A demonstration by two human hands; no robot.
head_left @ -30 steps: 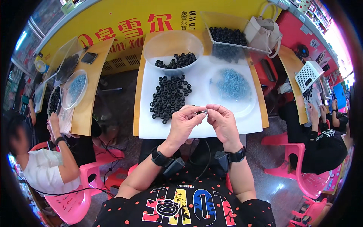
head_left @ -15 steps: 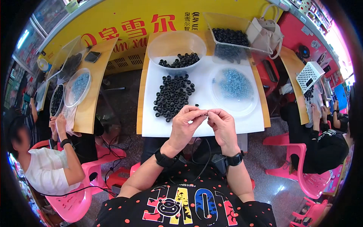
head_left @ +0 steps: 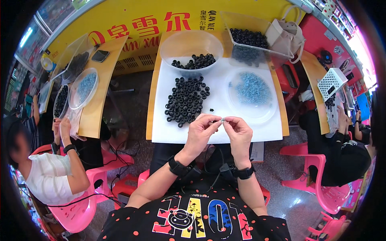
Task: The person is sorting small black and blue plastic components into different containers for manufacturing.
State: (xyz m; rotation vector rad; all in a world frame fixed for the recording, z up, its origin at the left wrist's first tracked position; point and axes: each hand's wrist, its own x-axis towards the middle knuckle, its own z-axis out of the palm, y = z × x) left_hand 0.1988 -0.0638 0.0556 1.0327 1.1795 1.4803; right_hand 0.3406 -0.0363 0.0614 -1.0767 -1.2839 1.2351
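My left hand [head_left: 201, 131] and my right hand [head_left: 240, 134] meet over the near edge of a white board [head_left: 219, 94]. Both pinch a tiny pale blue-green piece [head_left: 222, 119] between thumb and fingertips; its exact kind is too small to make out. Just beyond the fingers lies a small black piece [head_left: 211, 109]. To the left, a pile of round black parts with central holes [head_left: 185, 98] spreads over the board. A shallow clear dish [head_left: 257, 116] on the right holds many small translucent blue pieces [head_left: 253, 88].
A clear round tub [head_left: 191, 40] with more black parts stands at the board's far edge. Behind it on the right are a clear bin [head_left: 249, 38] of black parts and a beige bag [head_left: 285, 38]. People work at side tables, left [head_left: 94, 116] and right [head_left: 317, 96].
My fingertips have turned and parted slightly, so the tiny piece between them shows more clearly. The small black piece beyond them now shows apart from my left hand. The view has shifted slightly.
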